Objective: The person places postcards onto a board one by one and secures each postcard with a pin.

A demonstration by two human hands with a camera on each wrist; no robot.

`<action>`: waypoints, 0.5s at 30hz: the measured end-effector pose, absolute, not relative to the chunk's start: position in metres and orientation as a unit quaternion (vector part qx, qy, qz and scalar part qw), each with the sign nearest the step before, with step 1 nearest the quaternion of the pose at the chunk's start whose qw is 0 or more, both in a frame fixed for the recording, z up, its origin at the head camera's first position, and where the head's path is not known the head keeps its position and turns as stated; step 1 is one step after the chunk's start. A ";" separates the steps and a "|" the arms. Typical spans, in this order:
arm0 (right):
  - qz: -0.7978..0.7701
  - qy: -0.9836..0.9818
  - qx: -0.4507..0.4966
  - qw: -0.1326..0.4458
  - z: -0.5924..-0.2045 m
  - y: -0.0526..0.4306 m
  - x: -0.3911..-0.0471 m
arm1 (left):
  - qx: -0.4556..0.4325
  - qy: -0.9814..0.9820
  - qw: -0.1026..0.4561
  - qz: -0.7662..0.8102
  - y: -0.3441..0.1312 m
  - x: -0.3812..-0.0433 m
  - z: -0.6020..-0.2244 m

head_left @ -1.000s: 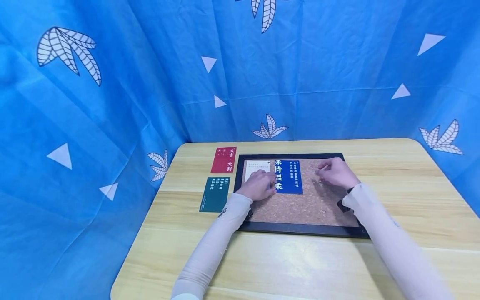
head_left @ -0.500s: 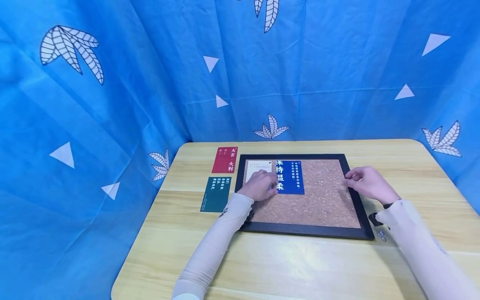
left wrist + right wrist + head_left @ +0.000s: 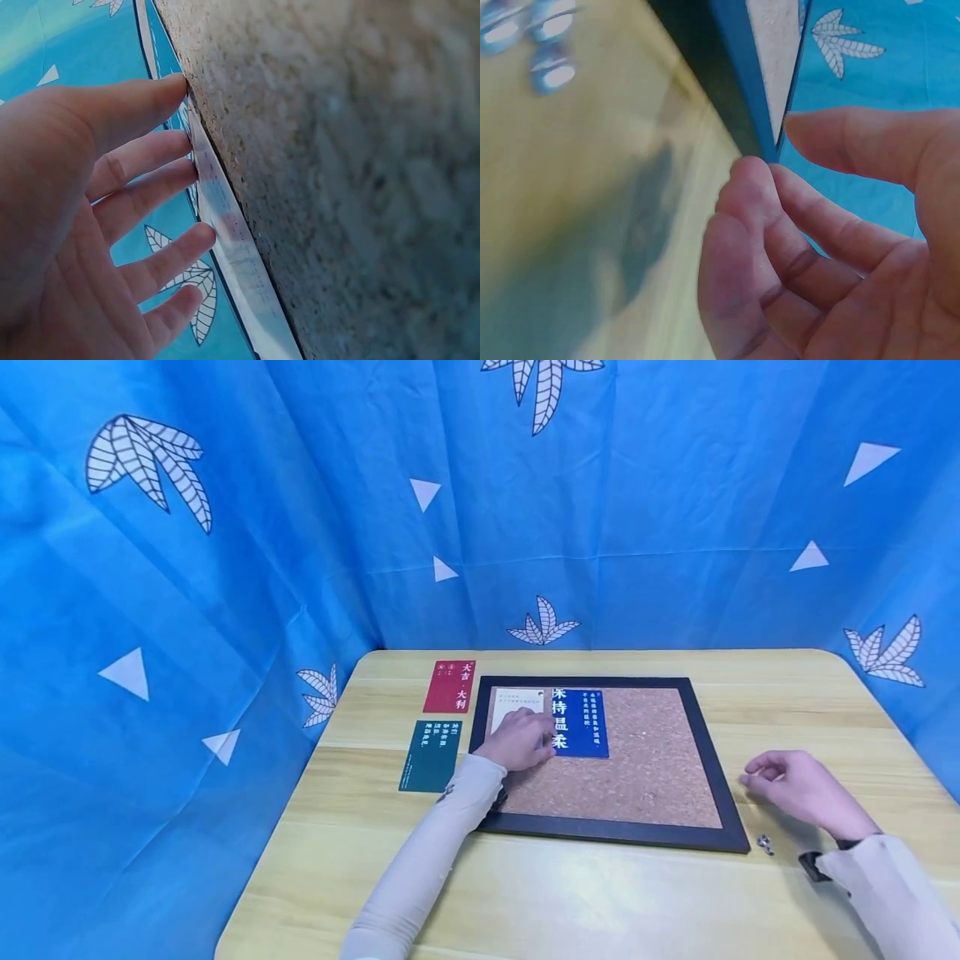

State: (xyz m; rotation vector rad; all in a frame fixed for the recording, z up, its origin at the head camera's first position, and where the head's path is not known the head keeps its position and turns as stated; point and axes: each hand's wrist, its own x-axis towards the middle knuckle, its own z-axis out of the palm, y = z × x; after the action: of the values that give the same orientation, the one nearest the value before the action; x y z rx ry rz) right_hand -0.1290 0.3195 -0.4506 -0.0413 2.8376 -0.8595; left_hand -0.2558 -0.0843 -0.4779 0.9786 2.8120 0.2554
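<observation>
Spread, slightly bent fingers of the left hand rested on the white card at ten o'clock on the cork board, near the blue card at eleven. Loosely curled, thumb apart from fingertips, the right hand hovered beyond the board's three o'clock edge. Small silver metal pieces lay at four, the green card at nine, the red card nearer ten.
</observation>
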 end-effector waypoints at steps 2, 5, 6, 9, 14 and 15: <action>-0.282 0.955 -0.012 0.089 -0.455 0.324 -0.122 | 0.328 0.938 0.075 0.084 -0.086 -0.255 -0.479; -0.273 0.957 -0.008 0.100 -0.460 0.330 -0.114 | 0.332 0.937 0.074 0.083 -0.086 -0.254 -0.479; -0.271 0.957 -0.007 0.108 -0.461 0.332 -0.112 | 0.332 0.937 0.074 0.083 -0.086 -0.253 -0.480; -0.272 0.955 -0.005 0.116 -0.466 0.335 -0.106 | 0.331 0.937 0.076 0.082 -0.086 -0.253 -0.481; -0.273 0.956 -0.010 0.107 -0.473 0.335 -0.098 | 0.325 0.939 0.079 0.082 -0.086 -0.253 -0.480; -0.272 0.956 -0.009 0.107 -0.473 0.335 -0.097 | 0.324 0.939 0.079 0.082 -0.087 -0.254 -0.479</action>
State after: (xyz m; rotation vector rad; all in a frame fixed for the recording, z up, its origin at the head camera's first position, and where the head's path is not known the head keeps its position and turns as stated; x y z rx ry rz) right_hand -0.0968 0.3347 -0.4730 -0.0266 2.8156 -0.7998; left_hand -0.2536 -0.0865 -0.4786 0.9689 2.8120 0.2449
